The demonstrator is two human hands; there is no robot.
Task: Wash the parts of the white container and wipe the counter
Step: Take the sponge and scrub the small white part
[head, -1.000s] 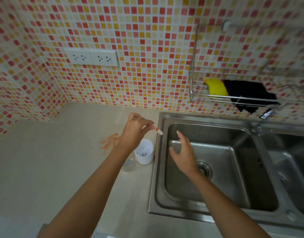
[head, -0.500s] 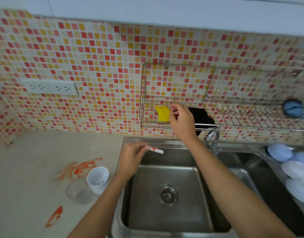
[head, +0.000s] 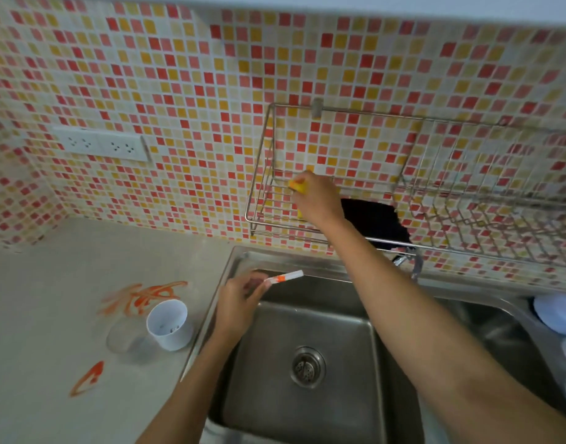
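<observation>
Right hand (head: 316,200) up in the wire rack (head: 265,200) on the tiled wall, fingers closed around a yellow sponge (head: 297,186), black cloth (head: 372,221) just beside. Left hand (head: 240,299) over the sink (head: 307,322) edge, pinching a small white stick (head: 286,277) with an orange band. White cup (head: 169,323) upright on the counter (head: 44,315) near orange smears (head: 144,298).

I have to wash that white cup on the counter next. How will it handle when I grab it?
The white cup looks like thin plastic, so probably light and stiff. It stands tilted against the clear lid, so a nudge may tip or roll it. Its smooth walls could turn slippery once wet.
</observation>
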